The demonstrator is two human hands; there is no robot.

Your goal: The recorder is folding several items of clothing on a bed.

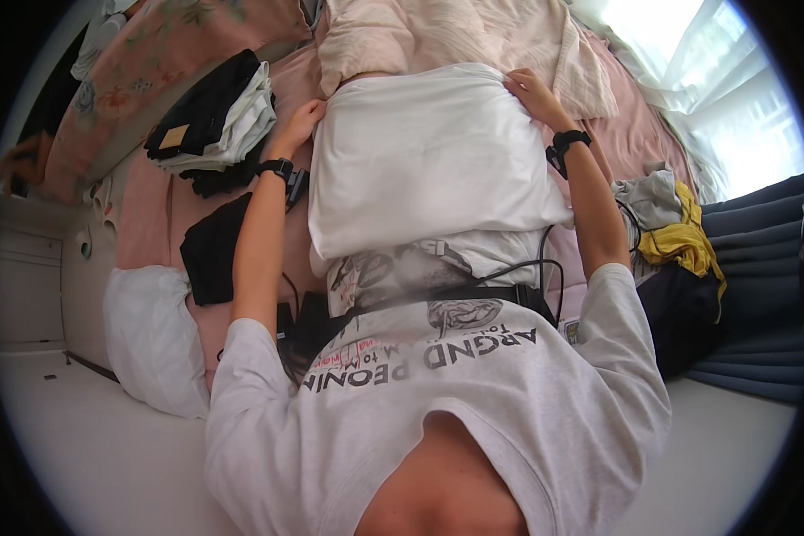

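A white cloth [429, 161], perhaps a garment, spreads out in front of me with its near edge close to my waist. At its far left corner, my left hand [306, 120] pinches the fabric. The far right corner is gripped by the fingers of my right hand [524, 87]. Soft creases run across the cloth, and its far edge bows upward between the two hands. What lies beneath it is hidden. Both wrists carry a black strap with a small device.
Left of the cloth lie a stack of folded clothes [218, 117] and a black folded garment [218, 251]. A white bag [151, 335] sits at the bed's left edge. To the right are a yellow garment [683, 238] and grey clothing [650, 191]. A rumpled pink quilt [455, 33] lies beyond.
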